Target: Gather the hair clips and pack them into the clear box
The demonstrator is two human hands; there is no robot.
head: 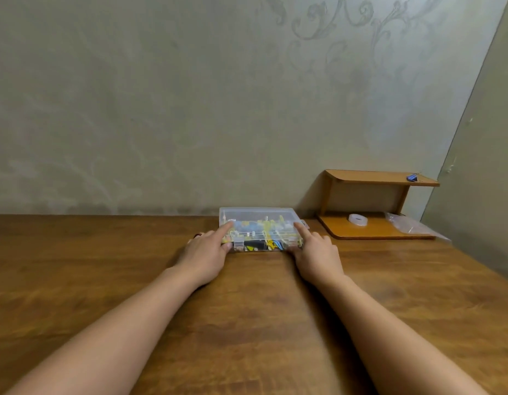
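Observation:
The clear box lies flat on the wooden table near the wall, its lid down. Yellow, blue and black hair clips show through its plastic. My left hand is at the box's near left corner, index finger stretched onto the lid and thumb against the front edge by a latch. My right hand mirrors it at the near right corner, index finger on the lid and thumb at the front edge.
A small wooden shelf stand sits at the back right against the wall, with a roll of tape and a clear plastic bag on its base. Blue clips lie on its top board. The wooden table stretches toward me.

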